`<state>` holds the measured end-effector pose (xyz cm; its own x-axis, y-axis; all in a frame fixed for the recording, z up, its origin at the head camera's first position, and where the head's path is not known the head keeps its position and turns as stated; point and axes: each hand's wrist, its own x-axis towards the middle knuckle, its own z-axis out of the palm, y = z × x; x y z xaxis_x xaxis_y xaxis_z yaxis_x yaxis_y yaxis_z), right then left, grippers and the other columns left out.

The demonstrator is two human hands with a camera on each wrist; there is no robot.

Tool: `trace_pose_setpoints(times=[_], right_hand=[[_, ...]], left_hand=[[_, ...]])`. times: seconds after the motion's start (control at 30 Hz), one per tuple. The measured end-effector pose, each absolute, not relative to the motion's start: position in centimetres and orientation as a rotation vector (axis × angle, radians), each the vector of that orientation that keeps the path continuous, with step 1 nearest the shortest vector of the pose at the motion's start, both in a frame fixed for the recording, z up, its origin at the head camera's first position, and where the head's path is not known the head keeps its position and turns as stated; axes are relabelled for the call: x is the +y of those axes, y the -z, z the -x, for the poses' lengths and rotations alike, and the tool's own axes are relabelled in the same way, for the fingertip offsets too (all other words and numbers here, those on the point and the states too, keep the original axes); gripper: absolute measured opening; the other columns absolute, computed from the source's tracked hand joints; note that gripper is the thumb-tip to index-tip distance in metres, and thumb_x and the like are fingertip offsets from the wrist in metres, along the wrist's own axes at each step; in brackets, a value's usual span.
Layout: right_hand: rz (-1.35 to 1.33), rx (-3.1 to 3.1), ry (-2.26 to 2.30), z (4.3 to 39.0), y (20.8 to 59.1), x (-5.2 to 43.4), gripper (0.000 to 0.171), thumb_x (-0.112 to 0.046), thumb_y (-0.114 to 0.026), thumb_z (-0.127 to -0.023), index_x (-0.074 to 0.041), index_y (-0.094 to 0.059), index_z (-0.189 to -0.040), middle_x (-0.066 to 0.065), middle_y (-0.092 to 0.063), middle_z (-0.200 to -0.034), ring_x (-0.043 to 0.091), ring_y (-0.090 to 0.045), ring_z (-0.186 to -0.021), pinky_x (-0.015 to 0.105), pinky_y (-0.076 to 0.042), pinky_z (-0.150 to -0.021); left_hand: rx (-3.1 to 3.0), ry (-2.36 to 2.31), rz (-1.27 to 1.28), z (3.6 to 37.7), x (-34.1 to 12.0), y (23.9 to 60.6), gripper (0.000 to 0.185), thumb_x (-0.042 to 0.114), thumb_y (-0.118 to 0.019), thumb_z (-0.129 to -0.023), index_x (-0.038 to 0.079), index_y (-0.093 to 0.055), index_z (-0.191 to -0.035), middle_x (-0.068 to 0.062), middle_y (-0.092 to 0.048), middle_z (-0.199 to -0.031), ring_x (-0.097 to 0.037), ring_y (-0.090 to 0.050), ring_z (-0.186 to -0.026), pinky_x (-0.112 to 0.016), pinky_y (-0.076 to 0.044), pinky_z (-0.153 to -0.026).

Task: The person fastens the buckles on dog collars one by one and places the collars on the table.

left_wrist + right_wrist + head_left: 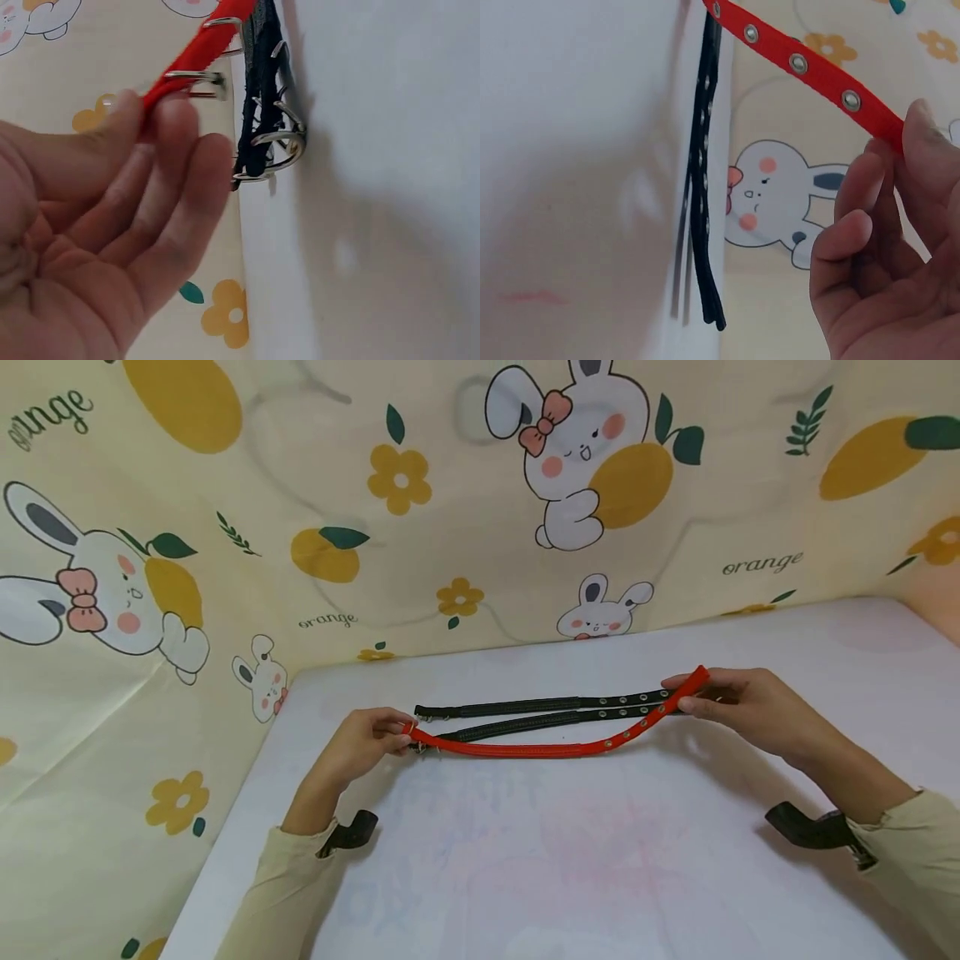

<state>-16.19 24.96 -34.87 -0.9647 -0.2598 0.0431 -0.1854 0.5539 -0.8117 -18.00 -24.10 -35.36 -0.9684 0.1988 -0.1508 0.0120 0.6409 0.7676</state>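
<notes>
Red strap [540, 748] hangs slack above the counter [600, 860], its ends pinched by left hand [363, 743] and right hand [738, 702]; two black straps [525, 714] lie just behind

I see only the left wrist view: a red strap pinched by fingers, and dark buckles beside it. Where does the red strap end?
Observer: In the head view, the right hand pinches the far end of the red strap.
Operator: How many dark straps are there?
Observer: Two black straps lie on the white table, behind the red one.
Operator: Does the red strap have holes?
Observer: Yes, the right wrist view shows metal eyelets near the right hand's fingers.
</notes>
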Motion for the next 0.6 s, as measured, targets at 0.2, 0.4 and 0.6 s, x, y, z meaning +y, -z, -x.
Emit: trace_pose_setpoints(times=[0.2,0.4,0.6], right_hand=[[0.361,2.734,1.374,16.2,34.7,24.6,0.036,-0.029,-0.069,-0.094,-0.015,-0.067,-0.128,-0.017,-0.074,-0.109,-0.010,-0.061,-0.100,0.009,-0.049,-0.080],[0.347,2.757,1.415,16.1,33.3,23.3,0.035,-0.031,-0.069,-0.094,-0.019,-0.068,-0.128,-0.012,-0.074,-0.115,-0.010,-0.063,-0.102,0.010,-0.051,-0.082],[0.338,2.763,1.476,16.2,32.3,21.8,0.038,-0.029,-0.069,-0.094,-0.019,-0.061,-0.129,-0.014,-0.074,-0.103,-0.002,-0.066,-0.092,0.017,-0.055,-0.077]], left_hand=[[2.686,-1.377,-0.207,18.2,-23.3,35.7,0.032,0.007,-0.066,-0.095,0.002,-0.065,-0.126,-0.019,-0.071,-0.113,-0.026,-0.071,-0.090,-0.046,-0.058,-0.088],[2.673,-1.571,-0.198,17.9,-22.1,35.1,0.030,0.011,-0.067,-0.095,0.010,-0.068,-0.125,-0.013,-0.070,-0.121,-0.020,-0.067,-0.098,-0.028,-0.057,-0.086],[2.595,-1.732,-0.255,17.2,-20.7,34.0,0.031,0.011,-0.066,-0.095,0.009,-0.068,-0.126,-0.014,-0.071,-0.119,-0.028,-0.068,-0.096,-0.023,-0.057,-0.084]])
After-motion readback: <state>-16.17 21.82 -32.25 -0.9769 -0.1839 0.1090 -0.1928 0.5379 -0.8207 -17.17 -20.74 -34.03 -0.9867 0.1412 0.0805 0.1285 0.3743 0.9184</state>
